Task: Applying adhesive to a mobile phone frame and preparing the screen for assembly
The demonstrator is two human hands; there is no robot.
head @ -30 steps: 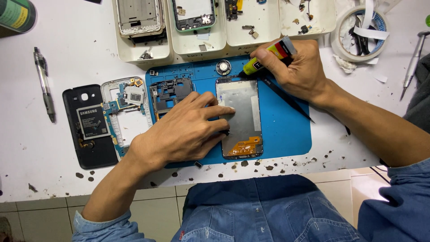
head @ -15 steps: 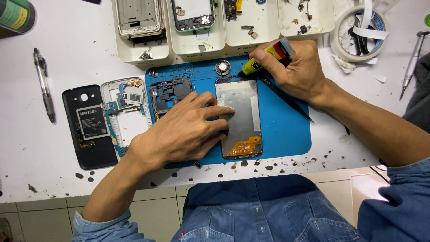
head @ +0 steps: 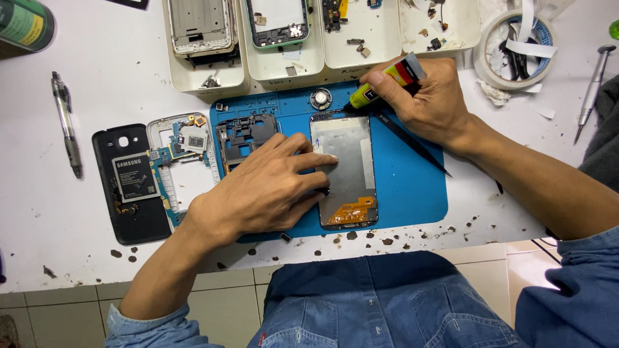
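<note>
Pen (head: 66, 124) far left on white table (head: 116, 77), apart from work. Black back cover (head: 129, 187) and frame with board (head: 180, 161) lie beside blue mat (head: 412, 193). Left hand (head: 261, 190) flat, fingers spread, pressing screen panel (head: 345, 167) on mat. Right hand (head: 429, 96) clamped on glue tube (head: 383, 87), tip at panel top edge. Step judged: gluing along edge. Next move needs steady thin line, panel kept from sliding. Screwdriver (head: 593, 84) far right, untouched
</note>
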